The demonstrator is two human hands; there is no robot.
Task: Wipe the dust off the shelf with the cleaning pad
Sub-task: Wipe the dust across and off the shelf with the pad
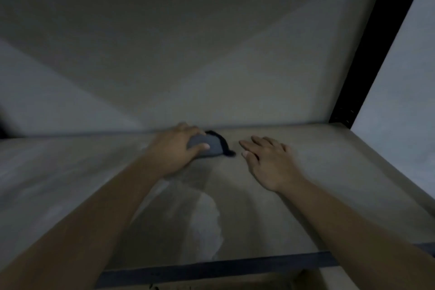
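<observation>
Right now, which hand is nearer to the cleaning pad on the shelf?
Left. The left hand holds the cleaning pad, its fingers curled round it at the back of the shelf. The right hand lies flat on the shelf beside the pad, apart from it.

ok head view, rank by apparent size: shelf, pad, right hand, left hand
1. shelf, by far the largest.
2-3. right hand and left hand, which look alike; not ranked.
4. pad, smallest, though the left hand holding it covers part of it.
</observation>
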